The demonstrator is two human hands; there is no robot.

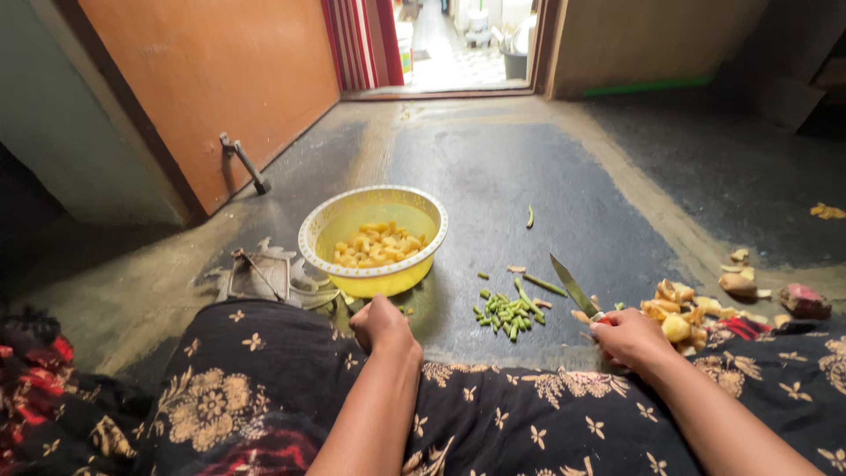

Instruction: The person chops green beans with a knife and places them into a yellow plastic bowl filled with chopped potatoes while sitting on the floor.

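The right hand (630,339) is curled tight round the red handle of a knife (575,289), blade slanting up over the chopped green beans (507,310) on the floor; the left hand (381,324) is fisted, apparently empty, just short of the yellow bowl (374,238). The knife looks light, stiff and sharp, best held by the handle.

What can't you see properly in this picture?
- Left hand: closed in a fist; whether it holds anything is hidden by its own fingers.
- Knife: the handle is covered by the right hand.
- Yellow bowl: its near wall hides the lower pieces inside.
- Room past the doorway: things there are too small and bright to tell.
- Metal object left of the bowl: partly under the dark cloth.
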